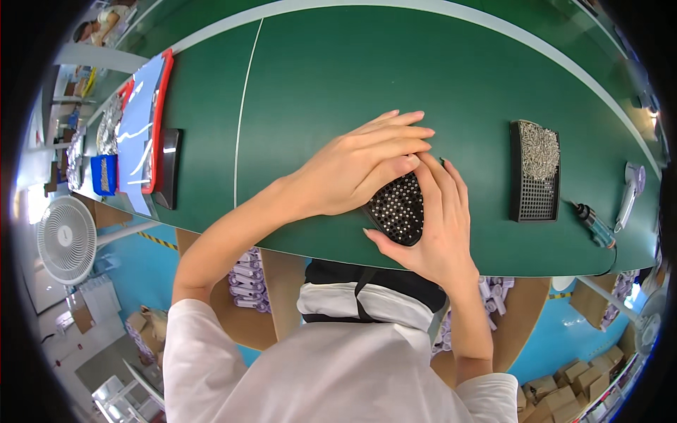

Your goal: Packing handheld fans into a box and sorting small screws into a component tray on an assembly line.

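Note:
A black perforated tray (397, 211) with small silvery screws in many of its holes is held over the near part of the bench. My right hand (441, 225) grips it from the right, thumb at the near end and fingers along the far right side. Across its far end lies my left hand (367, 158), palm down, with fingers stretched out to the right and the thumb over the tray. The tray's far part is hidden beneath this hand. Whether the left hand bears any of its weight cannot be seen.
On the green bench (317, 70), a second black perforated tray (536, 208) heaped with screws stands to the right, near a teal electric screwdriver (594, 224) and a white-and-purple handheld part (630, 194). At left are a red-edged tray (168, 92), a dark box (169, 169) and a blue bin (104, 185).

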Tool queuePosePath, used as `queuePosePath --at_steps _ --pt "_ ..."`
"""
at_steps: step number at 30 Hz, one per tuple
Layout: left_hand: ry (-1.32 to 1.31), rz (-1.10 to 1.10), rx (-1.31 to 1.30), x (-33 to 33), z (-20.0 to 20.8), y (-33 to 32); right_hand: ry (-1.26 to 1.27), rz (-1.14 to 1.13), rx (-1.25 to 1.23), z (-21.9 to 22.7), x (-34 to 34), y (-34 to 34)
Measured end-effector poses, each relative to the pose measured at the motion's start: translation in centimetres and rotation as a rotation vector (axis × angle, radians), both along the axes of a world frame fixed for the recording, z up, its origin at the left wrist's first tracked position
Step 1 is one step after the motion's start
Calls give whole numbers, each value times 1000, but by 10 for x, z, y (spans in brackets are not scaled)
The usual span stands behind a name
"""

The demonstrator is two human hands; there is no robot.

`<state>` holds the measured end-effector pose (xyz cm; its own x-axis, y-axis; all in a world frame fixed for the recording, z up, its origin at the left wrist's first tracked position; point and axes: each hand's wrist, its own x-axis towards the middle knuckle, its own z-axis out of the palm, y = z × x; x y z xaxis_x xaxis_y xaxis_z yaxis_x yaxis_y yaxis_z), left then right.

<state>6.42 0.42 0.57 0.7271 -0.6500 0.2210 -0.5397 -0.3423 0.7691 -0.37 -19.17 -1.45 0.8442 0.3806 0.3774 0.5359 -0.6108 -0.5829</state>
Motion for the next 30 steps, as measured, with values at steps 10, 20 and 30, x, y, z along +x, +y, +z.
queuePosePath --at_steps 10,20,30 --pt "254 7 -157 -3 17 -1 41 4 67 2 2 -4" --pt "409 304 -468 -1 23 14 42 -7 71 4 2 -3" --pt "366 110 -355 -8 18 -8 20 -20 59 2 3 -3"
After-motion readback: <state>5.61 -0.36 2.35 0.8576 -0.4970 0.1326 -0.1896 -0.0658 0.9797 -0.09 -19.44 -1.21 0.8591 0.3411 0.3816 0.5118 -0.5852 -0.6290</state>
